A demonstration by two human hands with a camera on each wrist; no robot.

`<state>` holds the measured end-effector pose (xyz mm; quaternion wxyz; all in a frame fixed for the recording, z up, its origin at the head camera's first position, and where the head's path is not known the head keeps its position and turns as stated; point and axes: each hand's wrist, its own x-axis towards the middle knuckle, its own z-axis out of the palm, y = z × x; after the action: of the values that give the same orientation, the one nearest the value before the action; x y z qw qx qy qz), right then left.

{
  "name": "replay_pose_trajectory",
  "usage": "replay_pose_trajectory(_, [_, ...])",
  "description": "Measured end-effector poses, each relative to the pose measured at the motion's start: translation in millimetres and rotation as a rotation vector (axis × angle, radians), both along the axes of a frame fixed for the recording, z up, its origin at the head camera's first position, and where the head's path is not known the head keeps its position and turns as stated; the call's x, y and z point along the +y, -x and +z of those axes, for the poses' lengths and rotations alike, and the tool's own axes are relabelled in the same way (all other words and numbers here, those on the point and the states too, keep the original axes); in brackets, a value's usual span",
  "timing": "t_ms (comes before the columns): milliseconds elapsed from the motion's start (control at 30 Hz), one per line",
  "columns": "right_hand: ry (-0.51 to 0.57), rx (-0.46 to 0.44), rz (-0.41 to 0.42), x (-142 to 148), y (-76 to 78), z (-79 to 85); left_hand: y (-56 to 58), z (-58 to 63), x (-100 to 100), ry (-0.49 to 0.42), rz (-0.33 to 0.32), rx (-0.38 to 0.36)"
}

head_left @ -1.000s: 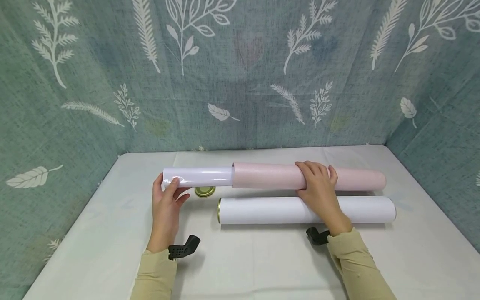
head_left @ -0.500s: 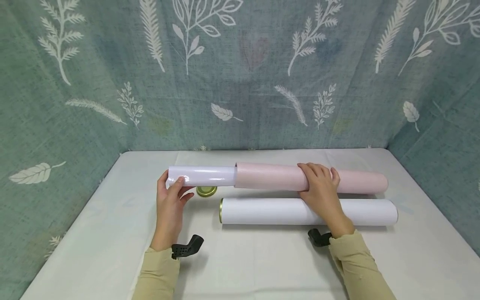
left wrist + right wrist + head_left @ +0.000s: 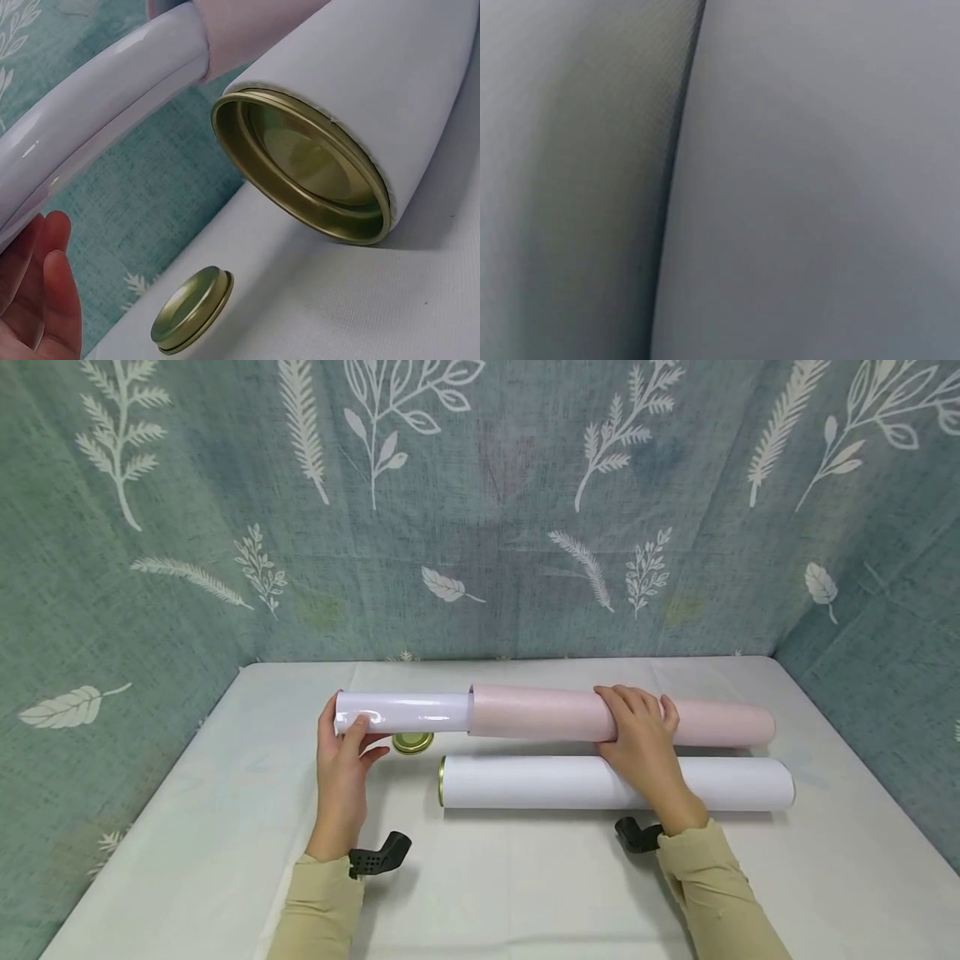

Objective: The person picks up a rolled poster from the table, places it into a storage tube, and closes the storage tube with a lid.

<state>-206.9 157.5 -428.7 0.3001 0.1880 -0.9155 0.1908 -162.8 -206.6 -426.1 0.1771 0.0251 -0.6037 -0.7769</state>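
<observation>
A glossy white rolled sheet (image 3: 420,712) sticks out of the left mouth of a pink cardboard tube (image 3: 540,713). My left hand (image 3: 343,785) holds the roll by its free left end, thumb in front and fingers behind. Over the middle of the pink tube, my right hand (image 3: 643,756) grips it from above. The left wrist view shows the roll (image 3: 97,109) entering the pink tube (image 3: 251,30), with some fingertips (image 3: 58,281) under the roll. White tube wall (image 3: 817,187) fills much of the right wrist view; the right hand is hidden there.
A white tube (image 3: 540,783) with a gold-rimmed end lies nearer, parallel to the pink one, under the right wrist. A loose gold lid (image 3: 412,743) lies on the white-covered table (image 3: 510,885), just below the roll. Patterned cloth (image 3: 495,568) hangs behind and at both sides.
The left hand has shifted very slightly right along with the roll, which sticks out a touch less. The right hand keeps its grip on the pink tube. The head view has shifted a little.
</observation>
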Motion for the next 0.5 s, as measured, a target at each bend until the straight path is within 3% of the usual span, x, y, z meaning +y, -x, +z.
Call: replay_pose_trajectory(500, [-0.004,-0.007,-0.013,-0.7,-1.7,-0.5,-1.1,-0.1,-0.7,-0.003,0.004,-0.012])
